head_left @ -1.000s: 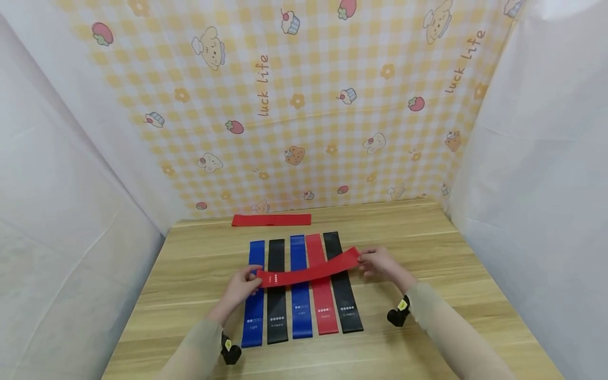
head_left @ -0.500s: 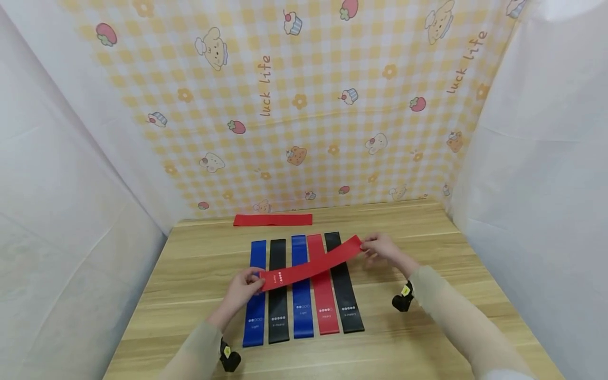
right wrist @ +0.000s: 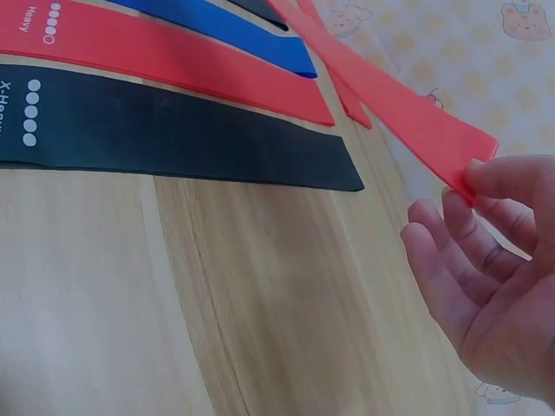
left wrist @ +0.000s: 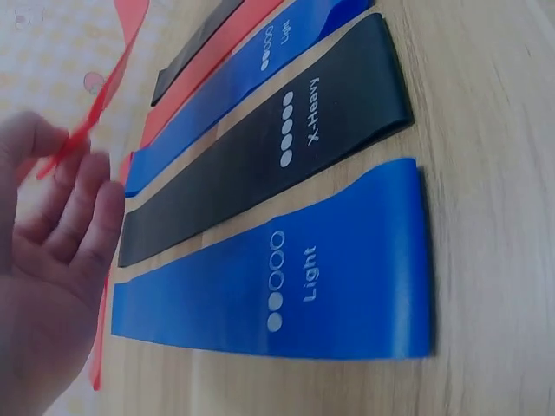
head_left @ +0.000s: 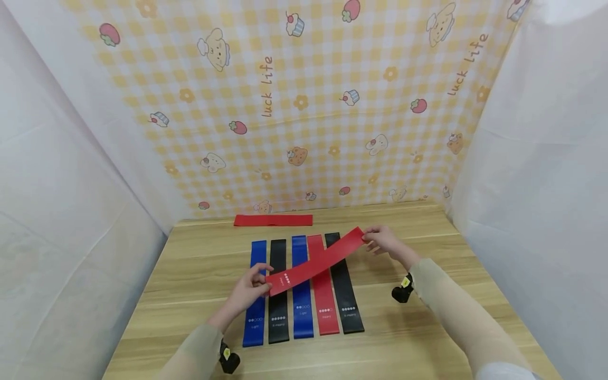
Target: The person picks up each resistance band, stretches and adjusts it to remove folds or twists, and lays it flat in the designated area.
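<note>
A red resistance band point(head_left: 317, 263) is held aloft between both hands, slanting up to the right above a row of flat bands. My left hand point(head_left: 248, 288) pinches its lower, printed end between thumb and fingers. At the higher end, my right hand point(head_left: 383, 243) pinches the other tip; the right wrist view shows thumb and finger on the red band point(right wrist: 416, 113). Beneath lie a blue Light band point(head_left: 255, 316), a black X-Heavy band point(head_left: 278, 311), a second blue band point(head_left: 302, 311), a red Heavy band point(head_left: 325, 306) and a second black band point(head_left: 349, 301).
Another red band point(head_left: 273, 220) lies crosswise at the back of the wooden table point(head_left: 404, 343). Behind it hangs a yellow checked cloth point(head_left: 304, 126). White cloth walls point(head_left: 532, 174) stand on both sides.
The held red band has tilted more steeply. Its right end has risen toward the back with my right hand, while my left hand has shifted slightly right.
</note>
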A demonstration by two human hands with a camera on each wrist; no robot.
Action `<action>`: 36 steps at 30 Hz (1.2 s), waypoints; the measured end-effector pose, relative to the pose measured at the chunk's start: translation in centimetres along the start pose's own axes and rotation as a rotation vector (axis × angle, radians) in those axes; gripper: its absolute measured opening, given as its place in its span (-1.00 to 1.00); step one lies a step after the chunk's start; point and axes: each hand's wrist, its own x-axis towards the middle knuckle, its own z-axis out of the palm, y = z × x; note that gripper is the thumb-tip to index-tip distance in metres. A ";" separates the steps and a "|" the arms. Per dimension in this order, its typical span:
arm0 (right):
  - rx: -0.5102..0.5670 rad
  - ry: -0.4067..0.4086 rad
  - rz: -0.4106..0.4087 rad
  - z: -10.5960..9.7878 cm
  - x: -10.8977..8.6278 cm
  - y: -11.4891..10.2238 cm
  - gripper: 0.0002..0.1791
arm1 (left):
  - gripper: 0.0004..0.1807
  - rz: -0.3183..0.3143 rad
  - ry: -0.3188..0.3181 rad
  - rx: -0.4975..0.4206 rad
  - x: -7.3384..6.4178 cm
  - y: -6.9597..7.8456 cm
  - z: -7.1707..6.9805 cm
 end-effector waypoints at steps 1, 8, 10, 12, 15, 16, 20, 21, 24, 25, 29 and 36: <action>0.007 0.004 -0.001 0.0 0.0 0.0 -0.66 | -0.61 0.012 -0.028 -0.004 -0.1 0.0 -0.1; 0.030 0.024 -0.002 -0.3 0.3 0.4 -0.66 | -0.76 0.040 -0.184 0.020 -0.8 0.4 0.2; 0.033 0.033 0.002 -0.4 0.5 0.5 -0.66 | -0.79 0.041 -0.202 0.024 -1.0 0.5 0.6; 0.030 0.042 0.000 -0.5 0.6 0.7 -0.64 | -0.80 0.050 -0.211 0.026 -1.1 0.5 0.9; 0.035 0.057 -0.014 -0.6 0.7 0.8 -0.62 | -0.83 0.064 -0.231 0.039 -1.2 0.5 1.3; 0.037 0.060 -0.019 -0.6 0.8 0.8 -0.62 | -0.84 0.062 -0.237 0.043 -1.2 0.5 1.5; 0.055 0.065 -0.034 -0.7 0.9 0.7 -0.62 | -0.88 0.049 -0.261 0.062 -1.3 0.5 2.0; 0.060 0.069 -0.030 -0.7 0.9 0.6 -0.62 | -0.88 0.040 -0.267 0.068 -1.2 0.5 2.2; 0.084 0.078 -0.020 -0.6 1.0 0.5 -0.60 | -0.89 0.021 -0.284 0.089 -1.3 0.6 2.5; 0.095 0.083 -0.013 -0.6 1.0 0.4 -0.60 | -0.89 0.016 -0.288 0.096 -1.3 0.7 2.6; 0.142 0.098 -0.011 -0.4 1.1 0.3 -0.58 | -0.90 0.002 -0.298 0.085 -1.3 0.7 3.3; 0.228 0.127 -0.026 -0.2 1.6 0.5 -0.58 | -0.93 0.013 -0.314 0.051 -1.4 0.9 4.8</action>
